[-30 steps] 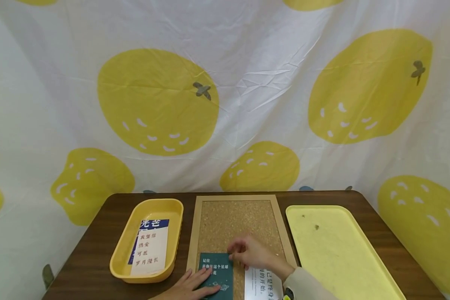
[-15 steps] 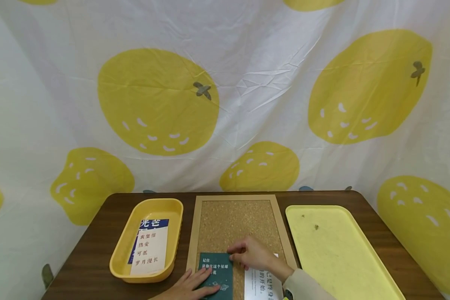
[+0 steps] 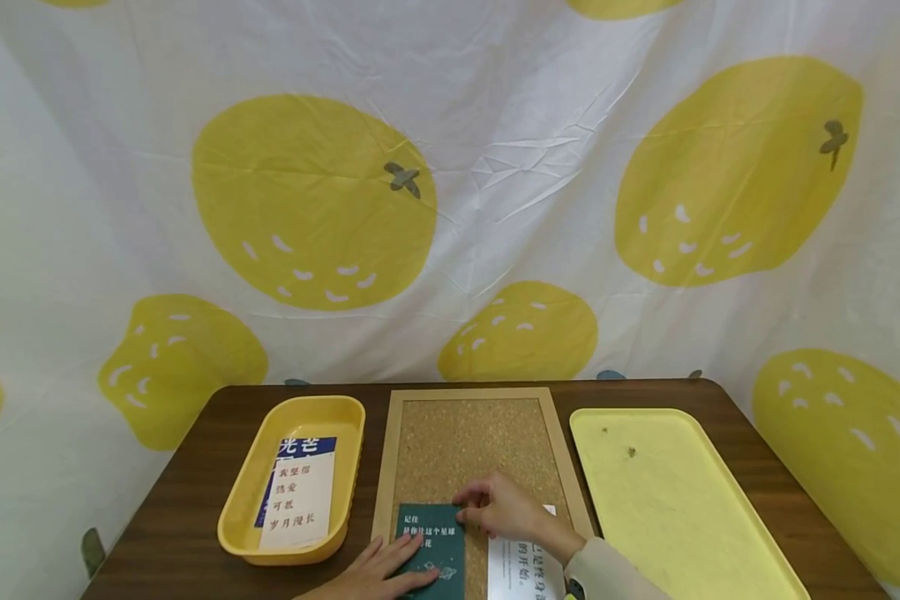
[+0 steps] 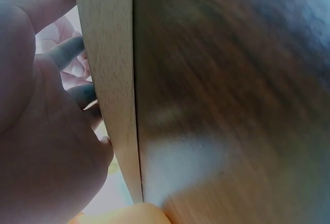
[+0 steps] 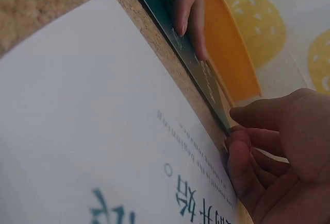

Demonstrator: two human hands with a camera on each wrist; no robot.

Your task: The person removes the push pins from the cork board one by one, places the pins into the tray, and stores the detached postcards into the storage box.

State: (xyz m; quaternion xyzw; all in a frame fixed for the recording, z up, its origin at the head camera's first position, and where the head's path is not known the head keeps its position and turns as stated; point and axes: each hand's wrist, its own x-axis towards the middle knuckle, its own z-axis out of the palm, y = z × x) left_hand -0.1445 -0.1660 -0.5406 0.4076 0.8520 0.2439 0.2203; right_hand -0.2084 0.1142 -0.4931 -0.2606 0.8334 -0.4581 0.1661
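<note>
A cork board (image 3: 480,433) with a pale wooden frame lies on the table, and on its near part rests a dark green card (image 3: 444,521) with white print. My left hand (image 3: 382,573) presses on the card's left side with spread fingers. My right hand (image 3: 504,508) is curled at the card's top right corner, thumb and fingertips together in a pinch. Whatever small thing lies between those fingertips is hidden, also in the right wrist view. A white card (image 3: 506,567) with printed characters lies on the board just right of the green one, partly under my right wrist.
An orange basin (image 3: 232,525) at the left holds a blue card (image 3: 326,446) and a white card (image 3: 311,500). On the right is a flat yellow tray (image 3: 667,500) with small dark specks. A lemon-print curtain (image 3: 495,125) hangs behind the brown table (image 3: 172,508).
Both hands stay nearly where they were; the right forearm has shifted very slightly at the green card's corner. The head view has tilted a little.
</note>
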